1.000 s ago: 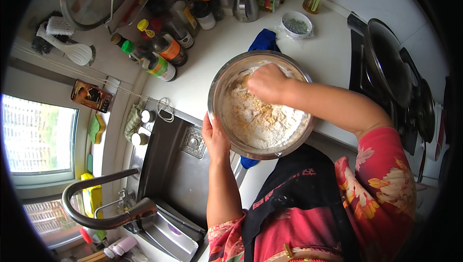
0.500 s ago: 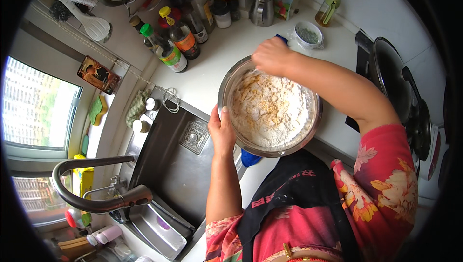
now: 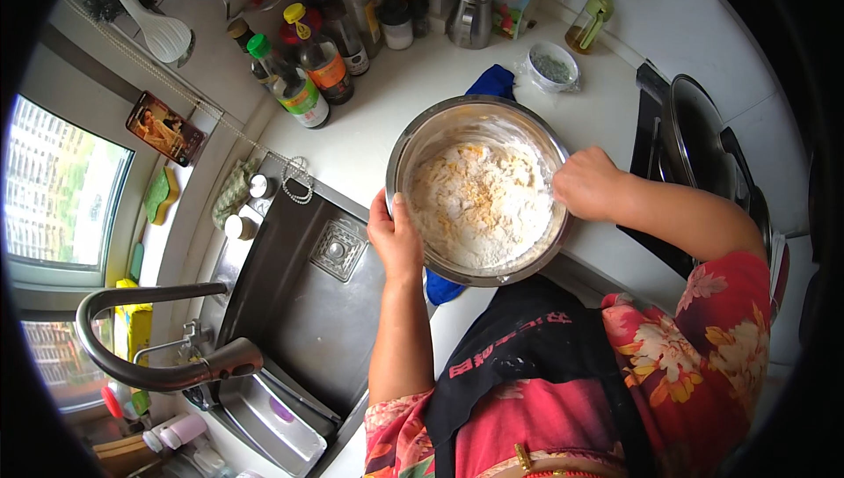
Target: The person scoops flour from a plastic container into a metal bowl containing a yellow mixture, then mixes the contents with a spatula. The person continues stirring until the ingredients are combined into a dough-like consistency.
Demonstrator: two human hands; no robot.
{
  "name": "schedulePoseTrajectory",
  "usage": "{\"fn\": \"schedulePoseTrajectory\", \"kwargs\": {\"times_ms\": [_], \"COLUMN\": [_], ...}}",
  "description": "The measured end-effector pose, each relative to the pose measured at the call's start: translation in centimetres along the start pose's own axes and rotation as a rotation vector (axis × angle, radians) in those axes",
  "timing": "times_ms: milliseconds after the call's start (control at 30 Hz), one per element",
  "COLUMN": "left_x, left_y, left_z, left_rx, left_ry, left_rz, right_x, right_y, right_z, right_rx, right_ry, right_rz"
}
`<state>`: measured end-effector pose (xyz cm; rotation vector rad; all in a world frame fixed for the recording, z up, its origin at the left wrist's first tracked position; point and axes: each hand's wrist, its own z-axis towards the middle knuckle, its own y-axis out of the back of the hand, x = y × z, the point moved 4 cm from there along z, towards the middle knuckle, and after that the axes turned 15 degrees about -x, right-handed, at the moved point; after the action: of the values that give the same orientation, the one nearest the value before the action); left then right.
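A wide stainless steel bowl point(image 3: 444, 120) stands on the counter, holding crumbly white flour with yellow clumps point(image 3: 482, 201). On its left side, my left hand point(image 3: 396, 240) grips the rim, thumb on the inside edge. My right hand point(image 3: 591, 183) is closed in a fist at the bowl's right rim, knuckles up. Whatever it holds is hidden by the fingers. A blue cloth point(image 3: 492, 82) shows beneath the bowl at the back and at the front left.
A steel sink point(image 3: 308, 311) with a curved faucet point(image 3: 167, 377) lies to the left. Sauce bottles point(image 3: 303, 95) crowd the back. Behind the bowl stand a small white bowl of greens point(image 3: 554, 66) and an oil bottle point(image 3: 587, 25). At right, a lidded pan point(image 3: 694, 139) sits on the stove.
My right hand has swept from the bowl's back rim round to its right side, staying closed. My left hand keeps its hold on the rim. More of the cloth behind the bowl shows.
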<state>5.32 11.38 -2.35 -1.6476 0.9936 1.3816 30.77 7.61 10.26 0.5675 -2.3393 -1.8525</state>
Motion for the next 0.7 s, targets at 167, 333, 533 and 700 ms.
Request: {"fn": "schedulePoseTrajectory", "kwargs": {"times_ms": [167,333,533,700], "left_x": [-0.2,-0.1,-1.0,0.2], "left_y": [-0.1,0.1,-0.1,0.2], "left_z": [-0.2,0.0,-0.4,0.1], "left_rx": [-0.046,-0.017,0.004,-0.025], "left_ry": [-0.035,-0.022,0.019,0.01], "left_rz": [-0.037,0.03,0.069,-0.028], "right_x": [1.9,4.6,4.2,1.9], "right_y": [-0.2,-1.0,-0.3,-0.3], "right_z": [0.7,4.4,8.2,9.4], "right_rx": [0.026,-0.122,-0.274,-0.334], "right_ry": [0.049,0.115,0.024,-0.059], "right_rz": [0.22,0.324,0.288,0.219]}}
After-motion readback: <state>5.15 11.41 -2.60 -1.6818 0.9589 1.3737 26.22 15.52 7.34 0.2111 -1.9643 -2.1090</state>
